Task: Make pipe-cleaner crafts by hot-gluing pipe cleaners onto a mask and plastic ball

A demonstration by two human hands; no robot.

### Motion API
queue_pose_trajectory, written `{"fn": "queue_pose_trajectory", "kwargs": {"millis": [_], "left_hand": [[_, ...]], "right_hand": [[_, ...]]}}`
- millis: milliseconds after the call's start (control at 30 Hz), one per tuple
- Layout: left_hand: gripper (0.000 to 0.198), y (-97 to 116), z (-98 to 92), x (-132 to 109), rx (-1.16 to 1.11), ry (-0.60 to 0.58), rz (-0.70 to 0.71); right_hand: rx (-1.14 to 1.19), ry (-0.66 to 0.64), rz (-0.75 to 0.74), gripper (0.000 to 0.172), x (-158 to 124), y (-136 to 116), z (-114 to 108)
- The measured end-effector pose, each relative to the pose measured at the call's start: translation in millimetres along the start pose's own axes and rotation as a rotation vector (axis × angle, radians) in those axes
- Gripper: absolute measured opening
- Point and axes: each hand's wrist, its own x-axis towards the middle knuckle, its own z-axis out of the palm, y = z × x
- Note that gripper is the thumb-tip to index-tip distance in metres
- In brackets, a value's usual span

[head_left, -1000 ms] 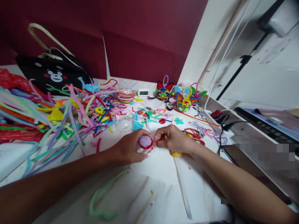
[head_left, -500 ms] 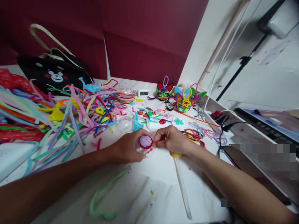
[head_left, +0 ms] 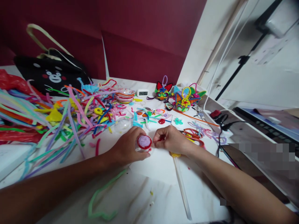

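Observation:
My left hand (head_left: pixel 126 144) is wrapped round a clear plastic ball (head_left: pixel 140 147), which has a lilac coiled pipe-cleaner disc (head_left: pixel 144 141) on it. A red pipe-cleaner ring (head_left: pixel 145 148) borders the disc. Close to the ball's right side, my right hand (head_left: pixel 168 139) has thumb and forefinger pinched at the red edge. What the pinch holds, perhaps the red pipe cleaner's end, is too small to make out. Below my right wrist lies a glue gun's yellow end (head_left: pixel 175 154) with a clear glue stick (head_left: pixel 182 188) sticking out toward me.
Loose pipe cleaners (head_left: pixel 70 124) are heaped at the left before a black bag (head_left: pixel 53 74). Finished animal-face balls (head_left: pixel 163 91) stand at the back near a small clock (head_left: pixel 142 93). Orange-handled scissors (head_left: pixel 193 133) lie right, beside cables (head_left: pixel 224 124). A green pipe cleaner (head_left: pixel 102 189) lies in front.
The ball has turned slightly in my left hand, so the lilac disc faces up a bit more and less red shows beneath it. My right hand keeps its pinch in nearly the same place.

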Motion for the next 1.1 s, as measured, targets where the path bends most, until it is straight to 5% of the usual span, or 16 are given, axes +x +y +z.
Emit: {"fn": "queue_pose_trajectory", "kwargs": {"millis": [300,700,1100], "left_hand": [[0.038,2.8,-10.1,4.1,0.002,-0.119,0.058],[0.042,-2.4,-11.0,5.4,-0.019,-0.130,0.122],[0.049,-0.8,-10.4,3.0,-0.057,-0.124,-0.014]], "right_hand": [[0.026,-0.039,-0.022,0.005,-0.1,-0.6,-1.9],[0.034,-0.027,-0.008,0.004,0.9,2.7,-3.8],[0.062,-0.019,0.022,0.004,1.7,3.5,-0.1]]}}
